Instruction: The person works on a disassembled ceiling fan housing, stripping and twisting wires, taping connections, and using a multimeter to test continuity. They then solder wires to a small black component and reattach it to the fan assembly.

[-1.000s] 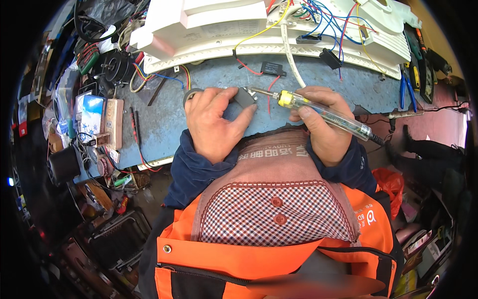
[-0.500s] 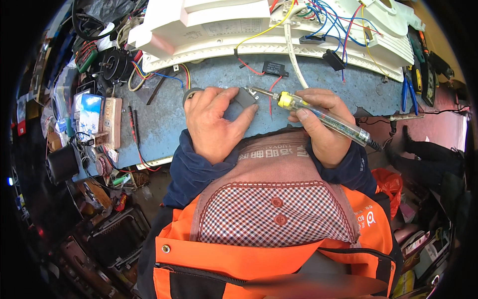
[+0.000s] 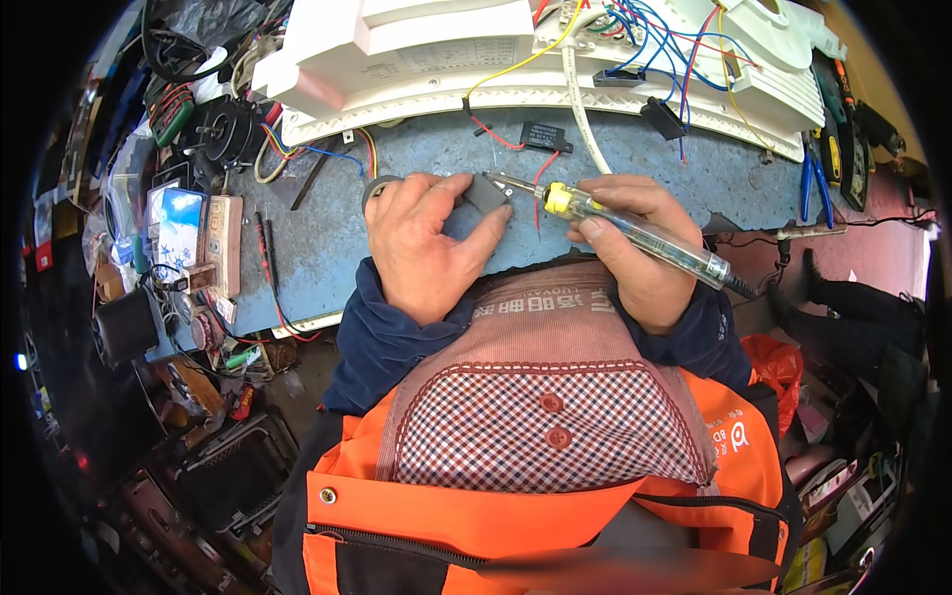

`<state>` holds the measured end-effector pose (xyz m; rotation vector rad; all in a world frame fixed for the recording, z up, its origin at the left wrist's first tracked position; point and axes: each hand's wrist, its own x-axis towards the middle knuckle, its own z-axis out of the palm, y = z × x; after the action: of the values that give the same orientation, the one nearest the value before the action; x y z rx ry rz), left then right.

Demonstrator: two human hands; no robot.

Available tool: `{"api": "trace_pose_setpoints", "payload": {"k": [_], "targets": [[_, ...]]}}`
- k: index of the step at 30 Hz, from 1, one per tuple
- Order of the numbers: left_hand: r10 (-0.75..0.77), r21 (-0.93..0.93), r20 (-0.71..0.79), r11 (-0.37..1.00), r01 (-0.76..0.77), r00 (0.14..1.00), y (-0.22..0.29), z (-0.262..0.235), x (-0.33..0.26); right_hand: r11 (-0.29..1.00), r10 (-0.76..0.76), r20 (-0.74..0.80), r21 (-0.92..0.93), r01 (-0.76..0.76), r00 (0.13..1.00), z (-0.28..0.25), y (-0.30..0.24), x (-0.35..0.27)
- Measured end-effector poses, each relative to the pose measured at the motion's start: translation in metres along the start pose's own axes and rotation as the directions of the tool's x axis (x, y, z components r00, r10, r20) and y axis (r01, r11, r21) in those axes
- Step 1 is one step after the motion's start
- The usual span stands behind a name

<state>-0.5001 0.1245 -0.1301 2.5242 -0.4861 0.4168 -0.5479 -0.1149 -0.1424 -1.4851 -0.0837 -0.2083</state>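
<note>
My left hand [image 3: 421,243] pinches a dark grey rectangular block [image 3: 485,194], likely a capacitor, between thumb and fingers on the blue bench. Small metal terminals show at the block's right edge. In my right hand [image 3: 650,238] is a soldering iron [image 3: 645,236] with a clear handle and yellow collar, held like a pen. Its metal tip points left and lies at the block's upper corner; whether it touches cannot be made out. Under the fingers of my left hand, a grey ring-shaped roll [image 3: 377,185] is partly hidden. A small black box with red leads [image 3: 543,136] lies just beyond.
A large white plastic housing [image 3: 416,59] with loose blue, red and yellow wires spans the bench's far side. Leftward lie a black motor-like coil [image 3: 226,131], test probes [image 3: 265,248] and a wooden-sided box [image 3: 224,243]. Blue-handled pliers [image 3: 818,188] sit at right.
The soldering iron has shifted slightly left, its tip now at the block's upper corner. My left hand still pinches the block, nearly in the same place.
</note>
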Motion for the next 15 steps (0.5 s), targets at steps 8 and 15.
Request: {"api": "trace_pose_setpoints", "payload": {"k": [8,15], "targets": [[0.009,-0.007,-0.005,1.0,-0.009,1.0,-0.0003,-0.0003,0.0006,0.998,-0.066,0.022,0.002,0.066,0.998,-0.0033,0.0052,-0.0021],[0.018,0.005,-0.005,1.0,-0.018,1.0,-0.0015,0.0005,0.0002,0.998,-0.05,-0.006,-0.046,0.049,0.999,-0.0003,0.0032,-0.0006]]}}
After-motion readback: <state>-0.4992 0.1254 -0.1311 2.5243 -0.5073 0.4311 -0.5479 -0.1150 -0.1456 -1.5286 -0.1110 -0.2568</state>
